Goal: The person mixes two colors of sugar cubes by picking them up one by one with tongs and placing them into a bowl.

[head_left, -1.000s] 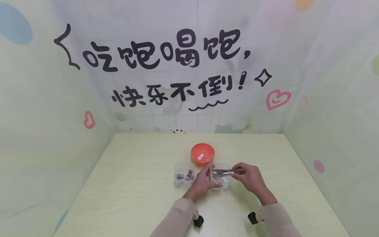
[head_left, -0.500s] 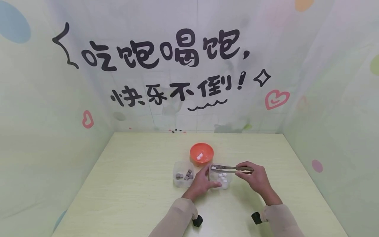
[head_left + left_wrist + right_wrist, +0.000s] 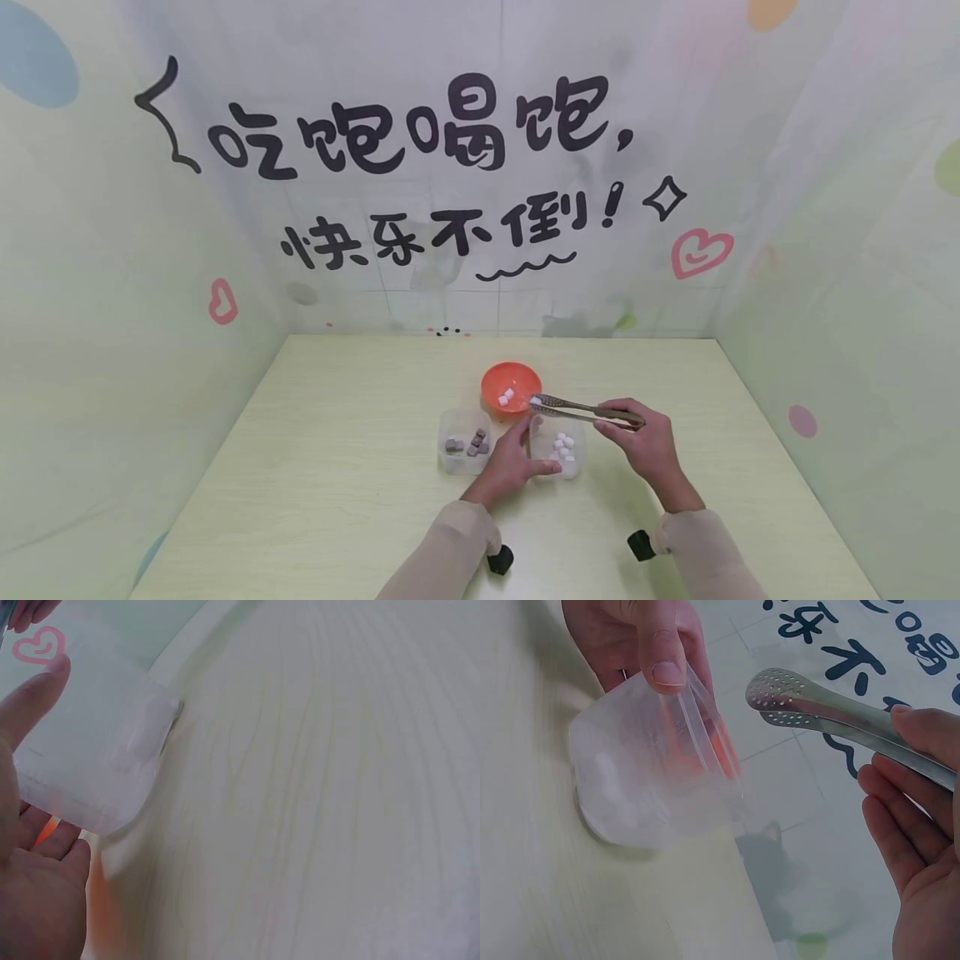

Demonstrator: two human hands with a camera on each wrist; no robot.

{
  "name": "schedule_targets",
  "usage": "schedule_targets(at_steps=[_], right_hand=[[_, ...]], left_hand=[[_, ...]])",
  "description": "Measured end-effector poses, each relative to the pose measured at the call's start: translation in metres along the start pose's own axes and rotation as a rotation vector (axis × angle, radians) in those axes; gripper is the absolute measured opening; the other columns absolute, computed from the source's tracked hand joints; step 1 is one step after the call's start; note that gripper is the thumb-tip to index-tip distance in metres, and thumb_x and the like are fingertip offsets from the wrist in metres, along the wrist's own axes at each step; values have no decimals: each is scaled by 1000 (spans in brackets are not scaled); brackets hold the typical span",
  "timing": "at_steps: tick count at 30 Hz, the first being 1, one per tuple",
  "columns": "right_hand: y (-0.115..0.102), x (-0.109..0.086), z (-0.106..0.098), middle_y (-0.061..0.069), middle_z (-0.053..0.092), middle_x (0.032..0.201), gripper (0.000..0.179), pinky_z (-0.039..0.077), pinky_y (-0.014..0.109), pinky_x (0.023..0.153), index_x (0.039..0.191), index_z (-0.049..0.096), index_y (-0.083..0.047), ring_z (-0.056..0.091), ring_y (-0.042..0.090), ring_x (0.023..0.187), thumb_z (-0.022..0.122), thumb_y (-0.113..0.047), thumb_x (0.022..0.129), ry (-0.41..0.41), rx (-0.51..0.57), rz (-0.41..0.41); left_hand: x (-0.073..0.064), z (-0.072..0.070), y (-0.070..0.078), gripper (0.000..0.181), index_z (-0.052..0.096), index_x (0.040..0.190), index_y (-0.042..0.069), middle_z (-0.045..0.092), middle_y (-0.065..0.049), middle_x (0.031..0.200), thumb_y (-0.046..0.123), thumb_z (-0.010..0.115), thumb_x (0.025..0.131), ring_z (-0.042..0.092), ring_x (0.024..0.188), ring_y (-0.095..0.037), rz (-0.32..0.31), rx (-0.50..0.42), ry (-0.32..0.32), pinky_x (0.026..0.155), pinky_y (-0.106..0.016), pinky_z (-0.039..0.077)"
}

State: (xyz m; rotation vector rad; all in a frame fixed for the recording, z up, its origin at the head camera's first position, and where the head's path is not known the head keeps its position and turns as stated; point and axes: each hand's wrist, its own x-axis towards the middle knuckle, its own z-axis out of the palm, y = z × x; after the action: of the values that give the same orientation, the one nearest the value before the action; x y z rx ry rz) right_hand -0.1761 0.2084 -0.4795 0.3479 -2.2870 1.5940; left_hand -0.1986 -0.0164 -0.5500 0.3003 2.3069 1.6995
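1. Over here the right hand [image 3: 647,440] has metal tongs [image 3: 847,712] pinched between thumb and fingers, perforated ends pointing away from the palm.
2. Those ends are clamped on a small white cube [image 3: 536,401], seen from above at the near right rim of the orange bowl [image 3: 527,382]; I can't tell whether the tips touch it.
3. The left hand [image 3: 510,467] grips the side of a translucent tub [image 3: 622,772], thumb on one face and fingers on the other.
4. More white cubes [image 3: 563,447] lie inside that tub, and a couple of others sit in the bowl.
5. Just left of that hand stands a second tub [image 3: 456,421], holding brown cubes [image 3: 478,443].
6. Everything rests on a pale wood-grain table [image 3: 337,467].
7. Behind hangs a light backdrop [image 3: 360,50] with black Chinese lettering [image 3: 475,137] and pink hearts [image 3: 699,237].
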Motion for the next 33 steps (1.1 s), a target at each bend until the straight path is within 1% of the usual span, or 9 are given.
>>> schedule_targets(at_steps=[5, 9, 12, 15, 18, 22, 24, 29, 33], right_hand=[[-19, 4, 7, 20, 70, 97, 21, 56, 19, 73, 100, 69, 5, 70, 20, 90, 76, 2, 81, 29, 24, 21], [-33, 8, 11, 25, 69, 99, 22, 57, 22, 73, 101, 68, 10, 69, 28, 92, 75, 4, 81, 47, 67, 53], [-36, 11, 14, 27, 68, 99, 21, 57, 22, 73, 101, 67, 12, 70, 26, 91, 74, 6, 81, 61, 88, 56], [-34, 15, 17, 27, 68, 98, 21, 57, 23, 73, 100, 67, 12, 70, 19, 90, 74, 6, 81, 71, 104, 38], [-34, 18, 19, 26, 69, 98, 21, 57, 22, 73, 100, 67, 11, 70, 22, 90, 75, 5, 81, 76, 109, 32], [-34, 20, 22, 26, 69, 97, 22, 57, 22, 73, 101, 67, 11, 70, 24, 91, 75, 3, 81, 81, 109, 52], [-34, 21, 23, 25, 69, 98, 22, 57, 22, 73, 101, 68, 10, 70, 21, 90, 76, 2, 81, 84, 108, 63], [-35, 21, 26, 24, 70, 99, 23, 56, 21, 73, 101, 68, 9, 70, 23, 91, 76, 1, 81, 83, 69, 81], [-34, 20, 26, 24, 69, 100, 24, 56, 20, 73, 102, 67, 9, 70, 19, 91, 76, 1, 81, 82, 63, 98]], left_hand=[[-1, 0, 0, 99, 28, 154, 24, 36, 1, 154, 28, 86, 74, 31, 141, -24, -13, -2, -1, 112, -43, 31], [-1, -1, 1, 99, 28, 154, 21, 38, 0, 153, 29, 86, 74, 32, 141, -25, -4, 2, 0, 112, -44, 32], [-1, -1, 1, 100, 28, 154, 19, 38, 0, 153, 29, 86, 74, 32, 141, -26, -1, 5, 0, 112, -45, 31], [0, -1, 0, 100, 28, 154, 19, 38, 0, 153, 30, 86, 74, 32, 141, -25, -4, 12, 3, 112, -45, 31], [0, 0, 0, 99, 29, 154, 19, 38, 0, 153, 31, 86, 74, 32, 141, -26, -8, 21, 7, 112, -47, 31], [-1, 0, 1, 99, 30, 154, 19, 38, 0, 153, 32, 86, 73, 32, 141, -27, -22, 28, 11, 112, -47, 30], [0, 0, 1, 100, 30, 154, 19, 38, 0, 153, 32, 87, 73, 32, 141, -26, -24, 28, 11, 112, -47, 31], [1, 0, -1, 100, 31, 153, 17, 39, -1, 152, 33, 87, 71, 34, 140, -26, -11, 23, 13, 112, -45, 32], [2, 0, -2, 101, 30, 153, 17, 39, -1, 152, 33, 87, 71, 34, 140, -25, -4, 21, 14, 112, -45, 31]])
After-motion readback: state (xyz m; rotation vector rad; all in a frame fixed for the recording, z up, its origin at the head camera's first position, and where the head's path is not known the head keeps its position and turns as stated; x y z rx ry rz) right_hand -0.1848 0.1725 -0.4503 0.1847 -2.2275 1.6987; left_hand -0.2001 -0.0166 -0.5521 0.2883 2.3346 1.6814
